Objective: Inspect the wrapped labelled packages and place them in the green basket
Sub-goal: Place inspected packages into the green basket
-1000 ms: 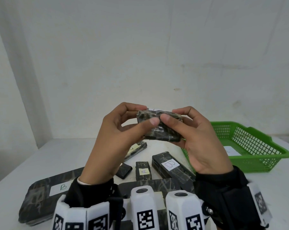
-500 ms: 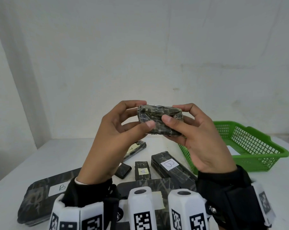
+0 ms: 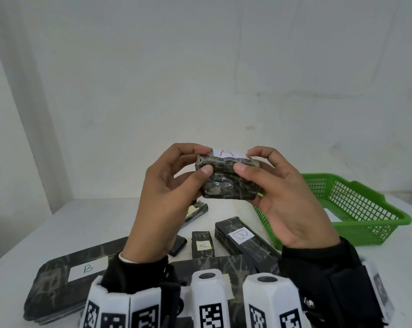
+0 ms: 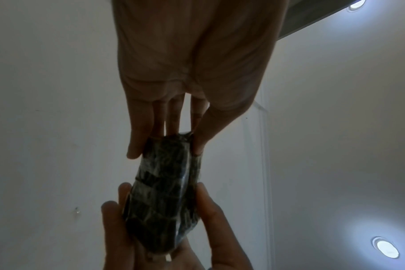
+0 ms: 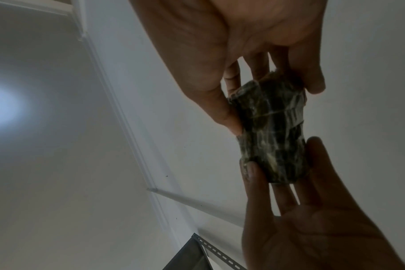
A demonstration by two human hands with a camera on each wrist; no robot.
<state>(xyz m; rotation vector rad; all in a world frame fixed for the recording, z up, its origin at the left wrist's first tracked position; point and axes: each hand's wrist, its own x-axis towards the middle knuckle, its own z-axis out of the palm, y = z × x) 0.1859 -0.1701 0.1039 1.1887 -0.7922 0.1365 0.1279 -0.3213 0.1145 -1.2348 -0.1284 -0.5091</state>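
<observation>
plain white wall behind, white table point(image 3: 58, 233) below. both the left hand point(image 3: 162, 200) and right hand point(image 3: 287, 200) pinch the small wrapped package point(image 3: 228, 183) by its ends, up in the air (label on top). slick wrap, could slip before reaching the green basket point(image 3: 356, 209).

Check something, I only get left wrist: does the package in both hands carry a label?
Observer: Yes. The head view shows a white label on top of the held package; it looks like an A.
Operator: Where's the basket?
Observer: The green basket sits on the table, just beyond the right hand.
Operator: Any packages left?
Observer: Several on the table, including a long B package and a small A package.
</observation>
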